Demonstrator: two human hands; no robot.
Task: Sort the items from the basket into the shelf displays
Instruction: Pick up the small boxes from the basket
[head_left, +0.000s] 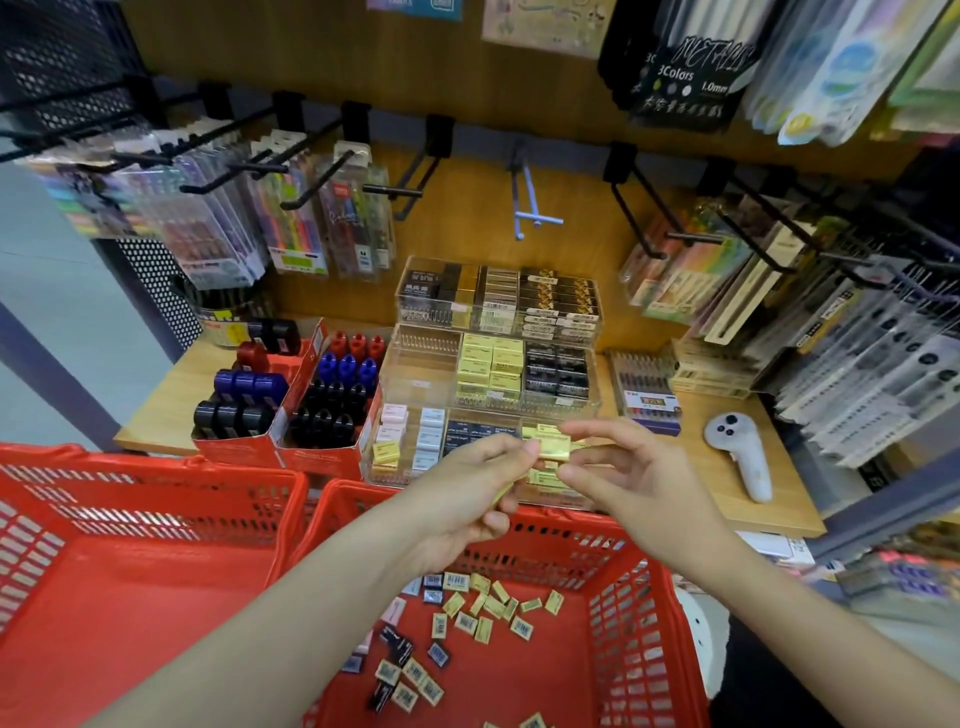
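I have both hands raised over the red basket (613, 587), in front of the clear display trays (436, 364) on the shelf. My right hand (628, 467) pinches a yellow eraser (553, 446) between thumb and forefinger; my left hand (467, 488) curls around more yellow erasers. Many loose erasers (483, 618) lie in the basket below.

The scene is viewed from a single head-worn wide-angle camera, aimed forward and down, close over the red basket (613, 530) and facing the wooden shelf (727, 483) just beyond.
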